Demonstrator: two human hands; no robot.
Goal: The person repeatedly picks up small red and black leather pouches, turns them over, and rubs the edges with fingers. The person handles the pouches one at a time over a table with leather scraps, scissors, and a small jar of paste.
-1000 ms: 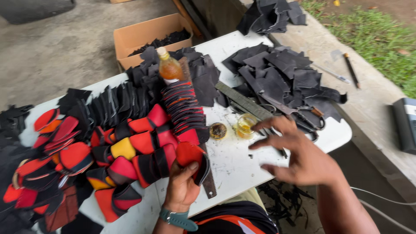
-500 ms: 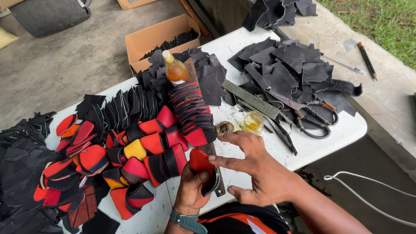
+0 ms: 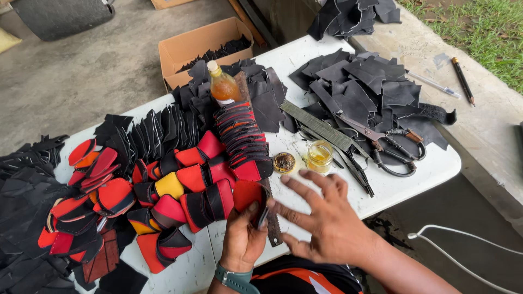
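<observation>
A white tabletop (image 3: 414,179) carries nearly everything here, its left part covered by overlapping rows of red, orange, yellow and black cut pieces (image 3: 185,185), its far right by a heap of black offcuts (image 3: 370,87). Behind it sits a cardboard box (image 3: 190,46) with more black pieces inside. Smaller things lie between: large scissors (image 3: 381,141), a grey strap (image 3: 318,125), an amber bottle (image 3: 223,87), a small glass jar (image 3: 319,155) of yellowish liquid and a round lid (image 3: 284,162) beside it.

At the near edge, the left hand (image 3: 242,239) has its grip closed around a red piece with a black border (image 3: 250,198), thumb on top, fingers underneath, a rusty saw blade (image 3: 271,218) just beside it. The right hand (image 3: 321,215) hovers with fingers spread wide, holding nothing, fingertips near the piece's edge.

The piece looks thin, light and flexible, likely to bend or curl if pinched at one corner; taking it flat near its middle or along the stitched border seems steadier.
</observation>
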